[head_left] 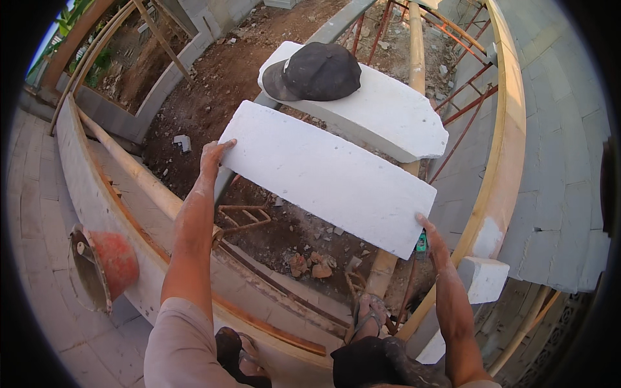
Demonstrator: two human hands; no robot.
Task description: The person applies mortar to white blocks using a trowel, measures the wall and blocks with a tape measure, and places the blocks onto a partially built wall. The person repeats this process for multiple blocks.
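A long white aerated concrete block [326, 181] lies across my two hands, slanting down from left to right. At its left end my left hand [217, 155] is closed on the edge, with the thumb on the top face. My right hand [432, 234] grips the right end the same way; the fingers beneath the block are hidden. Just beyond it is a second white block [394, 119] with a chipped right end, resting across a beam and a bamboo pole. A dark cap [321, 72] sits on that block. Beside my right hand shows a small green object [421, 243], partly hidden.
A red bucket [115, 268] hangs or stands tilted at the left wall [97, 194]. Bamboo poles [417, 52] and red scaffold bars [460, 107] cross above rubble-strewn soil. Another white block [484, 279] is at the right. My sandalled foot [369, 317] stands high among the poles.
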